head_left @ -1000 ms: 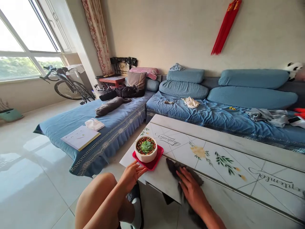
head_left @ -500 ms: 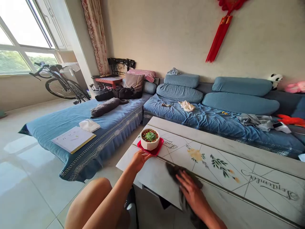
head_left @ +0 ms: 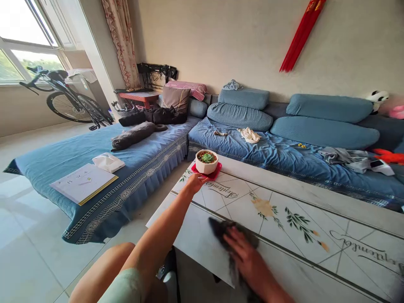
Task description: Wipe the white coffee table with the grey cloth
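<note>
A white pot with a green succulent and brown pebbles stands upright on a red saucer at the far left corner of the table. My left hand reaches out to the saucer's near edge and grips it, its thumb side partly hidden. Under my right hand is a dark grey rag, pressed against the near side of the tabletop. Motion blurs this hand and the rag, and part of the rag hangs down below the wrist.
Beyond the table runs a blue-covered sofa with clothes on it. A grey cat lies on its left section, near a tissue pack and a white board. A bicycle stands by the window.
My left hand has pushed the saucer and pot away toward the table's far left corner. The rag under my right hand has slid slightly left. The camera view has shifted.
</note>
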Demonstrator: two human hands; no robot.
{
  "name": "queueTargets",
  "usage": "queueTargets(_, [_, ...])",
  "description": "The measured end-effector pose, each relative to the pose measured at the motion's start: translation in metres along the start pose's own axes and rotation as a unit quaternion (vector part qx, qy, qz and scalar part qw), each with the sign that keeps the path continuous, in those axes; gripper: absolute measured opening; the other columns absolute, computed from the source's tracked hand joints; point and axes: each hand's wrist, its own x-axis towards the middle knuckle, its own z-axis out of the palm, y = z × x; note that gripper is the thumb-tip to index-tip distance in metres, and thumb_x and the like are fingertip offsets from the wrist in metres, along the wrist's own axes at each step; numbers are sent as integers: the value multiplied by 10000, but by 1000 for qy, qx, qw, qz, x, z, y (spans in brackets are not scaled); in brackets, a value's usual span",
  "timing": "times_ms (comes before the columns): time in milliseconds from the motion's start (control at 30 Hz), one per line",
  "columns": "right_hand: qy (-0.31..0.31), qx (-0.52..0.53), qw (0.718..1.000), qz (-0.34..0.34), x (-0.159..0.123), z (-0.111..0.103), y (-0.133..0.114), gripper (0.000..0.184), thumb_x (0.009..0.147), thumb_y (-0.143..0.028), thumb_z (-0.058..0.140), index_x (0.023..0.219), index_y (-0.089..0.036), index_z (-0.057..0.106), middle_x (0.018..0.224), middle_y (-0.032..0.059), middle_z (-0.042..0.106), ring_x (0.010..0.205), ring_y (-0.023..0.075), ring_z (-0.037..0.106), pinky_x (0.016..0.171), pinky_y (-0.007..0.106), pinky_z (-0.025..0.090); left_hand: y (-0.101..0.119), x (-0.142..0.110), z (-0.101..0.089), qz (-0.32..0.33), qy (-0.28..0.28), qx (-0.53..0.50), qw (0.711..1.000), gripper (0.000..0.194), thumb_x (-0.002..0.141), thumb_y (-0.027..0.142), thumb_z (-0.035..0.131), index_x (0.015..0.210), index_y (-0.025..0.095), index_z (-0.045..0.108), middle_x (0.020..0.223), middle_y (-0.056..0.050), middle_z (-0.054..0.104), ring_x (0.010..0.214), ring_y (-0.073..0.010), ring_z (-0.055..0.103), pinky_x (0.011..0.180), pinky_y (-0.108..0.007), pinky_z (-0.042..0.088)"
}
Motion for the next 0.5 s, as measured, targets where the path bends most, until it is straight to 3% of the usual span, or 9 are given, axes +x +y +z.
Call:
queueTargets(100, [143,-38,984,95,6,-30,77,568,1128,-479,453,1584,-228,678,1714,131,541,1637,409,429,1306,696,443,4,24,11,3,-10,-3,1000,404,941,29,709,1326,60,588,1030,-165,723,976,-222,758,980,-378,666])
queueTargets(167, [219,-56,966,126,37,-28,92,607,1118,-505,426,1517,-156,721,1644,199,602,1614,446,451,1292,734,441,6,36,18,4,-14,1,1000,401,952,42,713,1333,49,587,1063,-173,722,1009,-225,748,1040,-409,646])
queueTargets(233, [230,-57,967,97,80,-5,63,546,1107,-410,443,1498,-158,728,1595,207,641,1595,438,476,1294,729,442,8,45,26,3,-12,15,1000,392,972,42,666,1352,34,573,1076,-181,725,1017,-226,743,1058,-413,637])
queueTargets(300, [177,-45,983,23,120,30,2,519,1074,-255,477,1542,-192,694,1611,171,637,1595,400,486,1311,689,443,10,52,37,0,-3,39,999,399,986,26,591,1382,22,545,1069,-183,729,989,-216,743,1050,-401,638])
queueTargets(367, [107,-33,993,-48,140,62,-65,612,998,-123,518,1596,-175,637,1669,153,588,1624,377,449,1332,656,434,14,56,49,-1,9,68,998,407,996,18,531,1402,26,526,1059,-175,733,951,-201,741,1040,-388,640])
queueTargets(433, [49,-20,994,-99,131,81,-110,718,924,-42,546,1627,-177,602,1707,127,552,1646,352,420,1346,612,435,19,55,60,-4,18,99,995,402,1007,34,523,1409,47,526,1073,-170,738,936,-194,740,1038,-385,639])
queueTargets(500, [13,-20,991,-129,96,82,-114,805,882,-1,555,1652,-232,581,1741,75,519,1649,327,420,1343,572,454,24,40,61,-6,24,132,991,398,1012,79,578,1407,69,537,1113,-183,747,954,-207,746,1045,-404,631])
